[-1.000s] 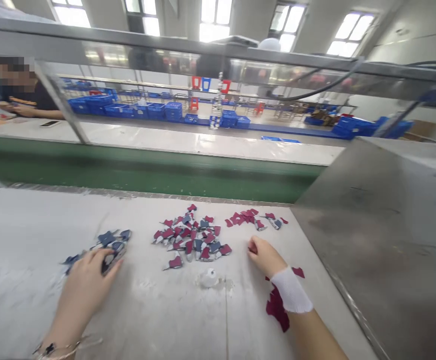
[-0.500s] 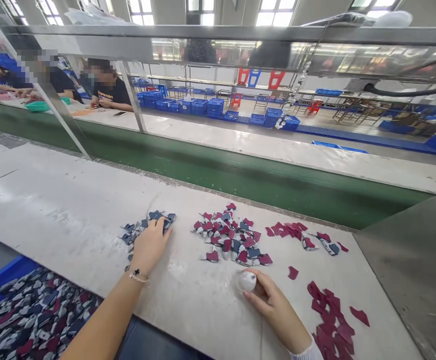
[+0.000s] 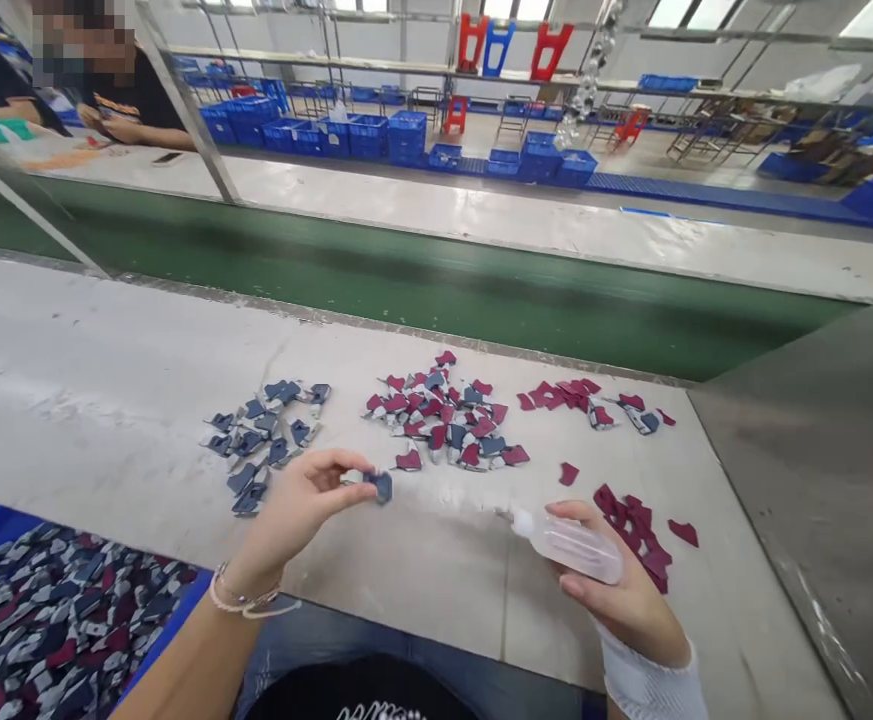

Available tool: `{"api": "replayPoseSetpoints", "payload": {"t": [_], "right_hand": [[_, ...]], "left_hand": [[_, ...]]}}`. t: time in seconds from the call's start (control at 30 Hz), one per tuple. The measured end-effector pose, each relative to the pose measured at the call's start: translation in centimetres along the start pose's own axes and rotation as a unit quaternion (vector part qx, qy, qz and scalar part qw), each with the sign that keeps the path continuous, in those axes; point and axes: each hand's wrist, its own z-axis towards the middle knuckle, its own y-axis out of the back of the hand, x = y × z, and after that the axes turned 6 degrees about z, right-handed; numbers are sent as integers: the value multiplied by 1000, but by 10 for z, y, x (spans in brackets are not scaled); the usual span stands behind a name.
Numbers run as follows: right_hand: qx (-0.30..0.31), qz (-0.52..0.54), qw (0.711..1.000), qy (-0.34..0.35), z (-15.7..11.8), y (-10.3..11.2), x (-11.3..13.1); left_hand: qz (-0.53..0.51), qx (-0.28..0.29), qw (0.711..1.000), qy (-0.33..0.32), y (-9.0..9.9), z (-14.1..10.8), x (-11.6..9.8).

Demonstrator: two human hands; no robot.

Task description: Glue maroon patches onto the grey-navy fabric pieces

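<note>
Between its thumb and fingers, my left hand (image 3: 323,490) pinches a small dark blue piece (image 3: 382,487) above the table. My right hand (image 3: 608,570) is wrapped round a translucent squeeze bottle (image 3: 575,546), tilted with its nozzle toward the left hand. Dark blue and grey pieces (image 3: 256,430) lie scattered beyond the left hand. In the middle is a mixed pile of maroon, blue and grey pieces (image 3: 443,415). Flat maroon pieces (image 3: 635,525) lie near the right hand, with more maroon pieces (image 3: 563,394) farther back.
A blue bin (image 3: 170,640) full of mixed pieces stands at lower left. Beyond the white table (image 3: 421,570) runs a green strip (image 3: 406,285). A metal panel (image 3: 818,450) rises at the right. Two people sit at the upper left, across the strip.
My left hand has lifted a dark blue piece from the left pile and moved right. My right hand has turned the bottle from end-on to sideways. The view has tilted down.
</note>
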Motion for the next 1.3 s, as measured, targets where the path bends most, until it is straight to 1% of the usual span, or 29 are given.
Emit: {"api": "replayPoseSetpoints", "payload": {"t": [0.07,0.13,0.17,0.27,0.3,0.37,0.47,0.53,0.6,0.7,0.73,0.77,0.83,0.9,0.93,1.0,1.1,1.3], "right_hand": [[16,15,1000,19,1,3,-3],[37,36,998,37,0,2,-6],[51,46,997,45,-2,0,-7],[96,62,992,54,-6,-10,-5],[106,64,991,53,-7,-14,-3],[114,69,990,52,-8,-22,2],[102,79,990,57,-6,-32,11],[85,54,993,58,-6,-36,18],[67,14,997,37,-9,-40,26],[55,-21,998,-23,-19,-48,35],[51,-27,998,-28,-22,-50,36],[40,-40,998,-20,-25,-53,37],[1,-81,996,20,-30,-60,37],[-38,-138,988,55,-32,-66,37],[-47,-163,983,69,-31,-70,37],[-49,-197,975,86,-29,-76,37],[-36,-213,973,85,-25,-84,39],[-21,-225,970,94,-22,-89,45]], "left_hand": [[-77,55,995,12,-19,-5,4],[-142,88,985,40,-39,-10,8],[-185,111,974,67,-48,-13,10],[-290,191,926,151,-70,-22,10],[-298,209,918,159,-75,-25,9],[-269,224,926,140,-82,-31,7],[-218,254,937,100,-87,-37,7],[-193,271,939,85,-91,-41,9],[-157,264,949,67,-95,-43,10],[-56,235,970,23,-97,-44,8],[-21,228,973,4,-97,-44,7],[12,221,975,-15,-96,-44,6],[67,206,975,-50,-93,-44,3],[112,190,972,-78,-89,-44,2],[129,186,970,-88,-88,-44,1],[153,186,964,-108,-86,-44,-1],[164,188,959,-132,-85,-44,-3],[158,185,959,-142,-85,-45,-4]]}}
